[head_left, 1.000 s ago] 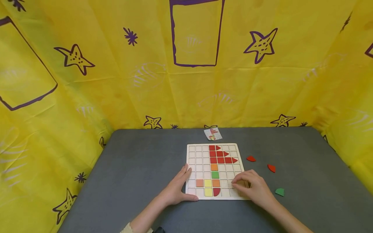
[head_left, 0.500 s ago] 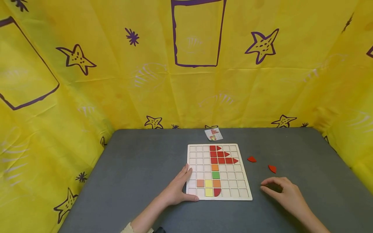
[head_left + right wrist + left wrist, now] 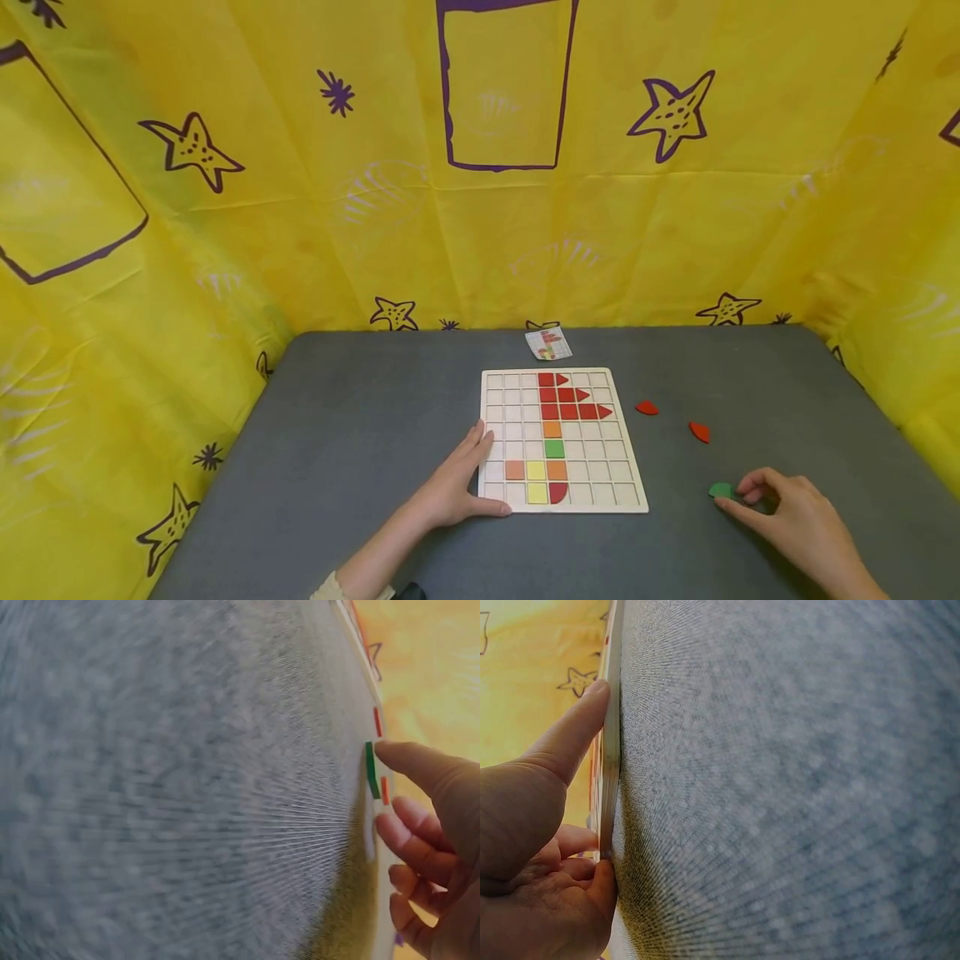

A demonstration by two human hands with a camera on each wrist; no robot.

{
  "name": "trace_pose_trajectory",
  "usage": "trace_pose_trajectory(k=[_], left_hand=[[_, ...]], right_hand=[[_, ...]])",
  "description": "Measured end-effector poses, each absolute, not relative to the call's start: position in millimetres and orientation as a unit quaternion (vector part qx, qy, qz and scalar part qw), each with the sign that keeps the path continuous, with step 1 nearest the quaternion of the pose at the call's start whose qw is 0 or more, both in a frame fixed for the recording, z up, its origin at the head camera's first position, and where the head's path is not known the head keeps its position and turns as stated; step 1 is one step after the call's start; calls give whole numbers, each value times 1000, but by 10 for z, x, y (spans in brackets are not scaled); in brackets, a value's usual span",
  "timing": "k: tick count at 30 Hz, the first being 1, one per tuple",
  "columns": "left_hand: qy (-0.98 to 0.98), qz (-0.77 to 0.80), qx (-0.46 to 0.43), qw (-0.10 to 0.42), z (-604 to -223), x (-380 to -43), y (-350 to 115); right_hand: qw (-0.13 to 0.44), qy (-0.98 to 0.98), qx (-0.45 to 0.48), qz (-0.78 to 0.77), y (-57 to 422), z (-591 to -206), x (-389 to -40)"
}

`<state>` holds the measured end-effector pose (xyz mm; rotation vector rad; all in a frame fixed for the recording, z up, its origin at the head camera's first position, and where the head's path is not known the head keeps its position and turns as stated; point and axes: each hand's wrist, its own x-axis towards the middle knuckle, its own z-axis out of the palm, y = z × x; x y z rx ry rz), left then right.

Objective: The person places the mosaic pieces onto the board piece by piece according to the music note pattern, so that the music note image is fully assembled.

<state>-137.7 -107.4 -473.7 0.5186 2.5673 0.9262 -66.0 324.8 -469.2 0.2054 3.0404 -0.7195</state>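
Note:
My left hand [image 3: 452,483] rests at the near left corner of a pale wooden grid board [image 3: 603,450], fingers along the left edge and thumb on the front edge. In the left wrist view the thumb lies against the board's edge [image 3: 610,742]. Red, orange, green and yellow tiles fill some squares, and a dark red rounded tile [image 3: 558,492] sits in the front row. To the right, my right hand [image 3: 798,512] has its thumb against a green quarter-round piece [image 3: 721,490]. In the right wrist view the index fingertip is apart from that green piece [image 3: 372,771].
Two red quarter-round pieces, one nearer the board [image 3: 647,407] and one farther right [image 3: 700,432], lie on the dark grey table [image 3: 375,400]. Behind the board is a small pattern card [image 3: 548,342]. A yellow curtain with drawn stars [image 3: 285,250] stands around the table.
My right hand has moved right from over the board's right side, across the table, to the green piece. My left hand and the board have stayed in place.

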Motion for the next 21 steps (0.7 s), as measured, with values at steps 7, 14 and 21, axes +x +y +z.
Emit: trace_pose_trajectory(k=[7, 14, 21], left_hand=[[910, 325, 184, 180, -4731, -1381, -1072], [909, 325, 188, 181, -4717, -1379, -1073], [910, 322, 187, 182, -4736, -1377, -1082]], right_hand=[[-60, 971, 41, -229, 3128, -4780, -690], [-123, 964, 0, -237, 3038, -4847, -756], [-138, 958, -18, -249, 3005, -4861, -785]])
